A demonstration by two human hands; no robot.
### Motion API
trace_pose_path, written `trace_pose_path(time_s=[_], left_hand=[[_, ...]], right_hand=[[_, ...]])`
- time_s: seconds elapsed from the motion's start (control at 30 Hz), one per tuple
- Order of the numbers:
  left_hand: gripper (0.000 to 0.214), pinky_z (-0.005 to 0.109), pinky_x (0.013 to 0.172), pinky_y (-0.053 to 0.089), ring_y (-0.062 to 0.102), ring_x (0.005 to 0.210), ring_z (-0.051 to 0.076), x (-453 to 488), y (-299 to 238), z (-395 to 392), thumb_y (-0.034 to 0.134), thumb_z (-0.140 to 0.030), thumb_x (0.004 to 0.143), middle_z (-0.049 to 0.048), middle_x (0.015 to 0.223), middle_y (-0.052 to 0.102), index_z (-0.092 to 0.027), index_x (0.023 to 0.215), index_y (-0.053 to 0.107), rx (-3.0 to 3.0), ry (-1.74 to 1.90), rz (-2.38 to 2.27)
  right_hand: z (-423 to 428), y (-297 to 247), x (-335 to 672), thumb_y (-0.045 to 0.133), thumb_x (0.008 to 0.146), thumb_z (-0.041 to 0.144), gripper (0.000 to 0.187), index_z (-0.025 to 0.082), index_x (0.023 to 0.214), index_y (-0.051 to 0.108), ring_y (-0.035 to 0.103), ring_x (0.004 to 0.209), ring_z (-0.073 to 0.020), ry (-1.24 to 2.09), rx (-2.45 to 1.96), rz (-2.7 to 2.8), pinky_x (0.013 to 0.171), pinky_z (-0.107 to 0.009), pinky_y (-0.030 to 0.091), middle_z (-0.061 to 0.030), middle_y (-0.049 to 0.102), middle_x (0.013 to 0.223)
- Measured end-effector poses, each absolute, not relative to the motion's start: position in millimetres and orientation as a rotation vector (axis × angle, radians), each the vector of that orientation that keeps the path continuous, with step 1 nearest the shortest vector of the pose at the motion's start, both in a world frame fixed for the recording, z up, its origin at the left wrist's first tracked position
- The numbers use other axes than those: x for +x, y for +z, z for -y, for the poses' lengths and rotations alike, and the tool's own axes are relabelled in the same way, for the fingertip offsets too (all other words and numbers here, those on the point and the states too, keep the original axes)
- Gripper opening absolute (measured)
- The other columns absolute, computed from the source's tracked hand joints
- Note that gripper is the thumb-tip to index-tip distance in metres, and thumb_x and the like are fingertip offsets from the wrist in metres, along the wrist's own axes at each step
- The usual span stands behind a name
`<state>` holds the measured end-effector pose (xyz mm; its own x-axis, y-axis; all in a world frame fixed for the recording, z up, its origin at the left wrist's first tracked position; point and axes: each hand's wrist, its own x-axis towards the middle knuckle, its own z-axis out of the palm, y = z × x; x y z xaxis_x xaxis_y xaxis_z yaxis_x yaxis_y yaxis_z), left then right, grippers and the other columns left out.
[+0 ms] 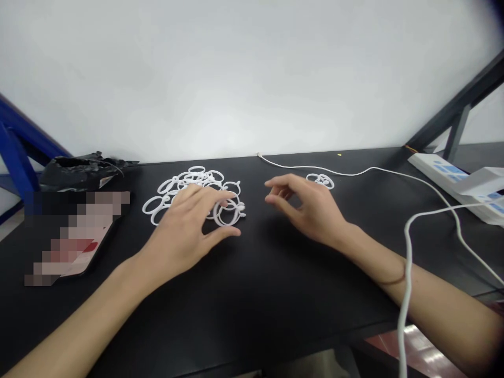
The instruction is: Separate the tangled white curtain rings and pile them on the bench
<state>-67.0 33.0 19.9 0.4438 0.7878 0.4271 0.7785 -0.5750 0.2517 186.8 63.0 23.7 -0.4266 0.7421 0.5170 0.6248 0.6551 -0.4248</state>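
A pile of several white plastic rings [179, 191] lies on the black table [252, 283]. My left hand [192, 223] rests flat over the right side of the pile, fingers spread and touching the rings. My right hand [305, 207] hovers just right of the pile, fingers loosely curled and apart, holding nothing. A small separate cluster of white rings [321, 181] lies just behind my right hand.
A white cable [409, 231] runs from the table's back edge across my right forearm. A white power strip [460, 184] sits at the far right. A black crumpled bag [79, 170] and a blurred flat object [79, 236] lie at the left. A blue frame [16, 142] stands far left.
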Motion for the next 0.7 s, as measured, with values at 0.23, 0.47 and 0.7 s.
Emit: trace_pose_path(time_s=[0.23,0.47,0.7], left_hand=[[0.050,0.050,0.092,0.045,0.053,0.108,0.033,-93.1,18.3,-45.4,0.068,-0.061,0.078,0.0092,0.106,0.064,-0.022,0.107,0.058,2.687,0.542,-1.568],[0.052,0.054,0.096,0.043,0.050,0.113,0.034,-95.1,15.0,-46.7,0.072,-0.059,0.075,0.0095,0.120,0.062,-0.022,0.110,0.059,2.784,0.489,-1.513],[0.054,0.055,0.095,0.044,0.049,0.113,0.035,-94.4,14.1,-47.3,0.068,-0.060,0.078,0.0098,0.122,0.062,-0.024,0.116,0.060,2.757,0.476,-1.531]], right_hand=[[-91.9,24.6,228.1,0.056,0.091,0.045,0.035,0.016,0.110,0.064,0.057,0.105,-0.0328,-0.405,-1.854,2.233,0.069,-0.039,0.050,-0.0156,0.062,0.108],[-95.5,23.4,232.8,0.053,0.091,0.049,0.041,0.016,0.112,0.063,0.057,0.107,-0.0341,-0.338,-2.015,2.198,0.070,-0.040,0.051,-0.0162,0.060,0.111],[-97.5,17.4,235.0,0.052,0.092,0.046,0.037,0.017,0.110,0.064,0.059,0.100,-0.0309,-0.328,-1.962,2.266,0.071,-0.039,0.052,-0.0150,0.061,0.108]])
